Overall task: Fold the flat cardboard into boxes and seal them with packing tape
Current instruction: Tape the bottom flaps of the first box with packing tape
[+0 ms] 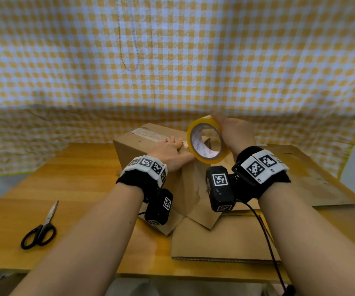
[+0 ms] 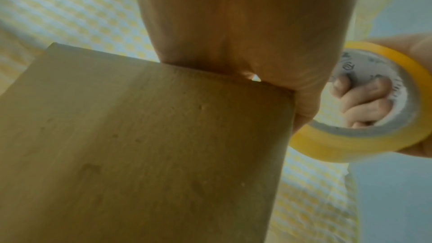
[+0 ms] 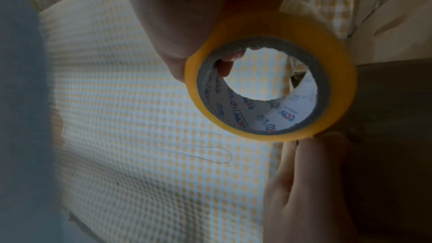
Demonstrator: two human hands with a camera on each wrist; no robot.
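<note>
A folded cardboard box (image 1: pixel 142 154) stands mid-table with a strip of clear tape (image 1: pixel 149 134) along its top seam. My left hand (image 1: pixel 172 146) lies flat on the box top near its right edge, fingers straight, pressing on the tape. Just right of it, my right hand (image 1: pixel 230 131) grips a yellow tape roll (image 1: pixel 195 129) held upright, thumb on the outer rim. In the left wrist view its fingers (image 2: pixel 364 103) curl inside the roll (image 2: pixel 346 145) beside the box wall (image 2: pixel 163 145). The right wrist view shows the roll (image 3: pixel 336 88) above my left fingers (image 3: pixel 311 182).
Black-handled scissors (image 1: pixel 39 229) lie at the front left of the wooden table (image 1: pixel 76 189). Flat cardboard sheets lie in front of the box (image 1: pixel 225 240) and at the right (image 1: pixel 311 178). A yellow checkered cloth (image 1: pixel 172 60) hangs behind.
</note>
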